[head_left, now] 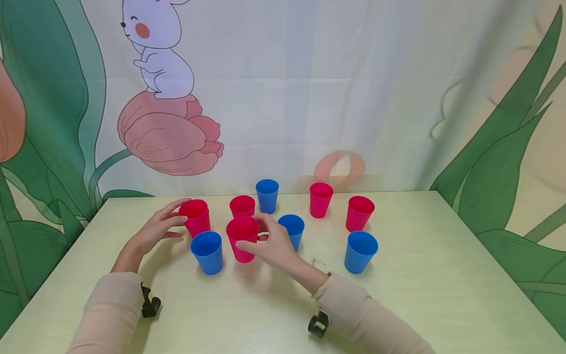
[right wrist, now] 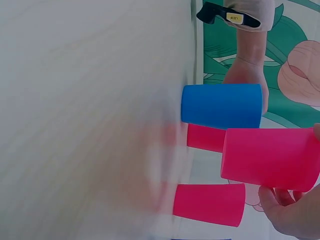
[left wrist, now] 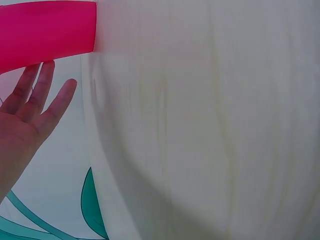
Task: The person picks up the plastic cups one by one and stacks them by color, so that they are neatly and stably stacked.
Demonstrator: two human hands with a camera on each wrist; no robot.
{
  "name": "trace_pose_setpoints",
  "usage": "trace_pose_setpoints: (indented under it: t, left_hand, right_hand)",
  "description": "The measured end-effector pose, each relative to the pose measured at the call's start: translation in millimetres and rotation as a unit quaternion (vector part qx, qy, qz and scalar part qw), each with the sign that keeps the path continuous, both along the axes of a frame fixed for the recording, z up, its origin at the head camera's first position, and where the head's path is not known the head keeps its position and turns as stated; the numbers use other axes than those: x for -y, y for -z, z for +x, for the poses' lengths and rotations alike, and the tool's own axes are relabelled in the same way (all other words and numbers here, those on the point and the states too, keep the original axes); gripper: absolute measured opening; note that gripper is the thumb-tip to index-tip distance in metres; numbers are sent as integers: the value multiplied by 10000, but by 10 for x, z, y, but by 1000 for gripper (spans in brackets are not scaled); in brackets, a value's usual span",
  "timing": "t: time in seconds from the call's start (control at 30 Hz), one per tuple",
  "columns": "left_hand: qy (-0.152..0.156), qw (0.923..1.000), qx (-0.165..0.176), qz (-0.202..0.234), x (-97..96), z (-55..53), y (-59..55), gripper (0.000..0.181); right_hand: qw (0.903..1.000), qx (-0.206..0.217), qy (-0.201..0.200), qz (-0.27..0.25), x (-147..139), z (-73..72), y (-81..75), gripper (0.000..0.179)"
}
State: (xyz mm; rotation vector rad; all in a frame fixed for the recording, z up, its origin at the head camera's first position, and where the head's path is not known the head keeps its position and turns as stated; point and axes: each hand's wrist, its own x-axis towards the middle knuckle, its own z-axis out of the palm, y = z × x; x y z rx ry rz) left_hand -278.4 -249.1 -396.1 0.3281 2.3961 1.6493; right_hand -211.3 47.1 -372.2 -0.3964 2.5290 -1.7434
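My left hand [head_left: 155, 231] holds a red cup [head_left: 196, 223] at the left, thumb and fingers about its rim. A second red edge shows along the right of that rim. In the left wrist view, the little finger of the left hand [left wrist: 25, 115] stands straight, apart from the cup [left wrist: 47, 32]. With thumb and fingers, my right hand [head_left: 276, 241] grips another red cup [head_left: 240, 246], upright. That cup [right wrist: 272, 157] is raised off the table in the right wrist view. Between the hands, nearer me, stands a blue cup [head_left: 208, 255].
Behind the gripped cup stand a red cup [head_left: 242, 204] and a blue cup [head_left: 267, 196]. Another blue cup [head_left: 293, 228] is partly behind the right hand. To the right are two red cups [head_left: 320, 201] and a blue cup [head_left: 360, 253]. A printed curtain [head_left: 274, 98] hangs behind the table [head_left: 230, 314].
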Motion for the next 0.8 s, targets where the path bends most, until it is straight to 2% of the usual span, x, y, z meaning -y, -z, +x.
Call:
trace_pose_setpoints:
  t: [0.27, 0.8]
  left_hand:
    - [16, 10000, 6, 15, 3, 16, -11, 70]
    - [27, 10000, 45, 3, -2, 4, -12, 70]
  right_hand:
    - [9999, -73, -40, -94, 17, -34, -87, 62]
    - [9994, -181, -60, -289, 105, -164, -260, 67]
